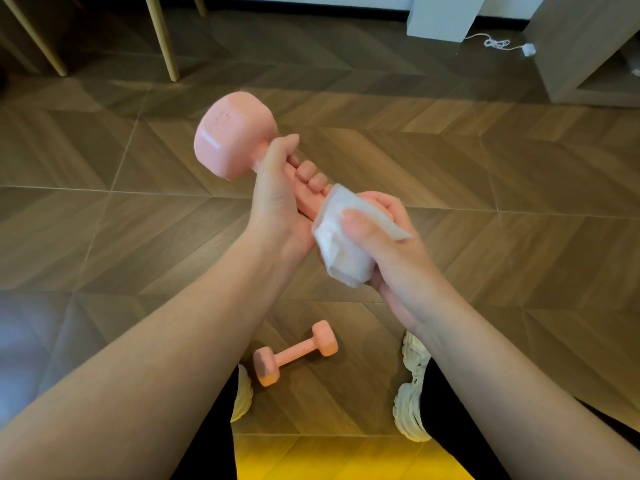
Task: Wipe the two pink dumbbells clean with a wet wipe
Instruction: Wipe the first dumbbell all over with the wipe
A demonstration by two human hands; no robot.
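- Your left hand [277, 202] grips the handle of the held pink dumbbell [235, 136]. The fingers curl round the bar and the thumb lies along it toward the upper head.
- The held pink dumbbell is raised off the floor and tilted. Its upper head points up, to the left and away from you, and carries an embossed marking too blurred to read.
- The wet wipe [341, 258] is wrapped round the lower head of the held pink dumbbell and covers almost all of it. Pink shows faintly through the wipe.
- Your right hand [391, 247] clasps the wet wipe against that lower head. The thumb presses on the near face of the wipe and the fingers curl round the far side.
- Your left fingertips sit just beside the upper edge of the wet wipe.
- The second pink dumbbell [294, 353] lies on its side on the herringbone wood floor [104, 220]. It is below the held pink dumbbell, nearer your body, between your two white shoes [412, 393].
- Wooden furniture legs [162, 36] stand beyond the held pink dumbbell, to its upper left.
- A white cord [498, 43] lies on the floor beyond the held pink dumbbell, far to its upper right, near a grey cabinet [588, 64].
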